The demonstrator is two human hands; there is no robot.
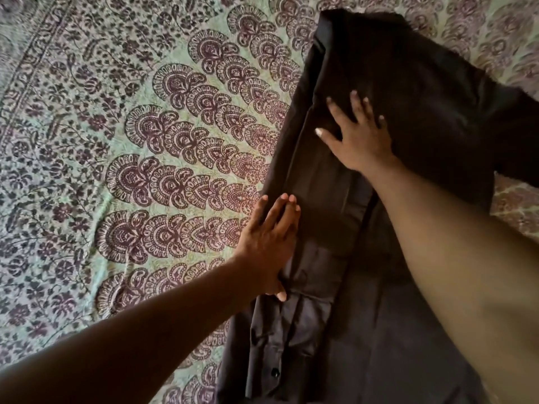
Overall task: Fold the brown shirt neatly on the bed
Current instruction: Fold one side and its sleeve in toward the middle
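The brown shirt (408, 91) lies flat on the bed, running from the top right down to the bottom edge, with one long side folded inward over the body. Its buttoned cuff shows near the bottom. My left hand (269, 243) lies flat with fingers together on the shirt's left folded edge. Higher up, my right hand (357, 135) presses palm down on the fabric, fingers spread. Neither hand grips the cloth. My right forearm hides part of the shirt's lower right.
The bed is covered by a green bedspread (131, 141) with maroon floral and fan patterns. It fills the whole left half of the view and shows again past the shirt at the right (513, 205).
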